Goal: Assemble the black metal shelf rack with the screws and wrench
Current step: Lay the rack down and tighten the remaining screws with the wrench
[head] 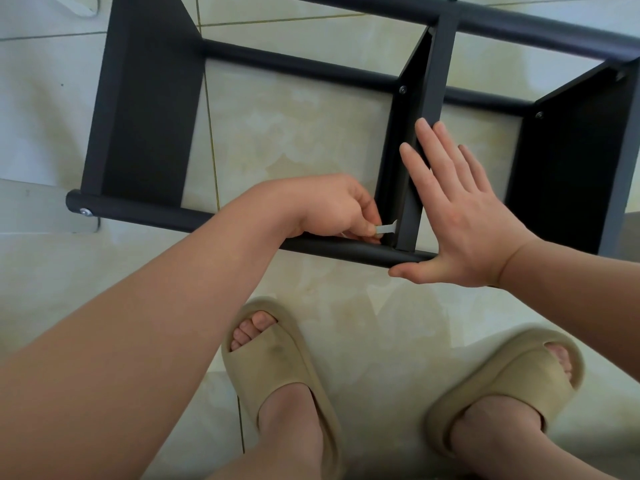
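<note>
– Pinching the wrench (386, 229), was it, the left hand (329, 209)?
– Yes. Thumb and fingertips were closed on the small flat handle. The head was pushed into the corner where the middle shelf panel (438, 71) met the near tube (346, 250). The screw there was hidden behind the panel and fingers.
– And the right hand (464, 220)?
– Spread flat, grasping nothing. The fingers lay straight against the panel's edge, with the thumb along the tube's near side. Judged a brace, holding the panel square to the tube so the wrench could turn.
– Where did the rack lie?
– The black metal shelf rack (145, 109) lay on its side on the tiled floor (294, 133), near the person's slippers (277, 358), with its tubes running left to right. Screws (402, 89) showed at the same panel's far joint, at the right-hand panel and at the near tube's left end.
– Stage?
– The far joints looked fastened, and the near one was probably in hand.
– Risk?
– With a small tool in a tight corner, a slip off the screw seemed possible.
</note>
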### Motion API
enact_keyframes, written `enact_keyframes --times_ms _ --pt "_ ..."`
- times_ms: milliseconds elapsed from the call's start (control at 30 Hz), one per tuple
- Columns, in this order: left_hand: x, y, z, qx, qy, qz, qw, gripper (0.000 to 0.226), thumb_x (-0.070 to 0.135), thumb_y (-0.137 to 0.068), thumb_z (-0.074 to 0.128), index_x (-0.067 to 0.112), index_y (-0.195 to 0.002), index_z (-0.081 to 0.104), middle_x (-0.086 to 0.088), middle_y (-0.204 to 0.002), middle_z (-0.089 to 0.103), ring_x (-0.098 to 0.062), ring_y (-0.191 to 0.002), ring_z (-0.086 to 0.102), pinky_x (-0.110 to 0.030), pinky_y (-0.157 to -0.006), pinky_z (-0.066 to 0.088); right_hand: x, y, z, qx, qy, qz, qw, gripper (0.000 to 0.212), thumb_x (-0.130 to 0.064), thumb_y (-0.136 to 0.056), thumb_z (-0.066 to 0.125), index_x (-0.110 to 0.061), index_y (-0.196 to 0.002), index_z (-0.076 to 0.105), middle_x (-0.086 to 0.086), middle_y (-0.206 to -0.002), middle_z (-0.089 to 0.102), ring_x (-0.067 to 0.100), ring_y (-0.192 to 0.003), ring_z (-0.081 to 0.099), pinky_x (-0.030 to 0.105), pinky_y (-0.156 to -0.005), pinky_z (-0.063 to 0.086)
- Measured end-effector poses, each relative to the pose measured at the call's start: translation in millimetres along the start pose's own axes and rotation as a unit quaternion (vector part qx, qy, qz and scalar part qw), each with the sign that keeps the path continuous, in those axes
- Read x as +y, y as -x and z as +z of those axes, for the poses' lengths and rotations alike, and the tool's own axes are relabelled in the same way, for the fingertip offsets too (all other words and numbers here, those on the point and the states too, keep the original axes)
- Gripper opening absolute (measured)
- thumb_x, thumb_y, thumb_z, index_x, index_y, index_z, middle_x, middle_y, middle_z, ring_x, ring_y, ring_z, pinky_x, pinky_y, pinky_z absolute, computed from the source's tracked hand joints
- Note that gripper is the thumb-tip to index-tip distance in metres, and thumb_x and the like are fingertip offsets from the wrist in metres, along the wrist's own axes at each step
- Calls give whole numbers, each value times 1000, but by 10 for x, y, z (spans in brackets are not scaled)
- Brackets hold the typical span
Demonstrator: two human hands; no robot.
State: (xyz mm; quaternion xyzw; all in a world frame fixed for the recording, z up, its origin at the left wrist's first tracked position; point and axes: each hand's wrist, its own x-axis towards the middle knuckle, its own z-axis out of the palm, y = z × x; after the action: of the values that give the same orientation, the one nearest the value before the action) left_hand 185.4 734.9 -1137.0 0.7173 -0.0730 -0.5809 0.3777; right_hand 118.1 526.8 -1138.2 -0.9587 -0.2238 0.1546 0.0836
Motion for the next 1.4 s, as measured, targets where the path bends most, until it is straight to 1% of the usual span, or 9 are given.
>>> enact_keyframes --times_ms 233,400,500,567,633,800,967,1167,1400 --pt "10 5 9 -9 -30 -5 999 16 15 -94 65 22 -81 70 6 -70 68 -10 -64 61 -25 -68 47 -5 0 -7 -2 -2 1 1000 131 -92 -71 42 -5 -161 2 17 -168 -10 33 -155 -11 61 -123 10" --pt "-42 -3 -39 36 -36 23 998 12 14 -93 67 22 -86 73 3 -80 76 -19 -81 73 -38 -91 57 -4 1 -4 -2 -4 -1 1000 131 -92 -71 42 -5 -161 2 16 -168 -10 33 -155 -12 60 -123 10" --pt "-49 -5 -88 66 -74 47 994 6 21 -90 71 22 -84 74 9 -75 75 -6 -74 72 -31 -82 58 -4 -1 1 0 -6 -2 1000 131 -92 -71 42 -5 -161 2 16 -168 -10 33 -155 -12 60 -123 9" --pt "-28 -14 -98 88 -128 61 986 8 28 -88 72 26 -81 73 16 -72 72 1 -66 66 -23 -68 50 -4 -1 3 0 -6 -3 1000 131 -93 -72 41 -5 -161 2 17 -168 -10 33 -155 -12 60 -123 10" --pt "-1 -27 -91 100 -137 72 983 9 30 -87 72 31 -78 71 17 -72 71 4 -68 63 -20 -64 44 -4 0 1 0 -6 -4 1000 131 -93 -72 40 -5 -161 2 17 -168 -10 34 -155 -12 61 -123 10" --pt "41 -66 -2 94 10 90 991 16 17 -86 73 30 -78 71 16 -71 68 6 -66 61 -19 -71 49 2 -3 -7 -5 -6 -4 1000 131 -93 -73 39 -5 -161 1 17 -168 -11 34 -155 -12 61 -123 11" --pt "43 -99 71 89 183 32 979 5 19 -91 70 19 -86 68 3 -87 73 -9 -84 73 -30 -85 56 3 -4 -4 -1 -9 -6 1000 130 -93 -73 39 -5 -161 2 17 -168 -10 34 -155 -12 61 -123 11" --pt "74 -168 150 175 180 26 968 9 16 -87 75 20 -88 67 1 -77 72 -4 -64 69 -27 -76 55 1 -5 -6 -2 -10 -4 1000 131 -93 -72 41 -5 -161 2 17 -168 -10 34 -155 -11 61 -123 11" --pt "80 -203 144 195 187 17 963 14 24 -92 71 13 -100 73 1 -82 71 -6 -71 69 -28 -78 55 0 -5 -6 -4 -8 -4 1000 130 -94 -73 39 -5 -161 1 16 -168 -11 34 -155 -13 61 -123 10"
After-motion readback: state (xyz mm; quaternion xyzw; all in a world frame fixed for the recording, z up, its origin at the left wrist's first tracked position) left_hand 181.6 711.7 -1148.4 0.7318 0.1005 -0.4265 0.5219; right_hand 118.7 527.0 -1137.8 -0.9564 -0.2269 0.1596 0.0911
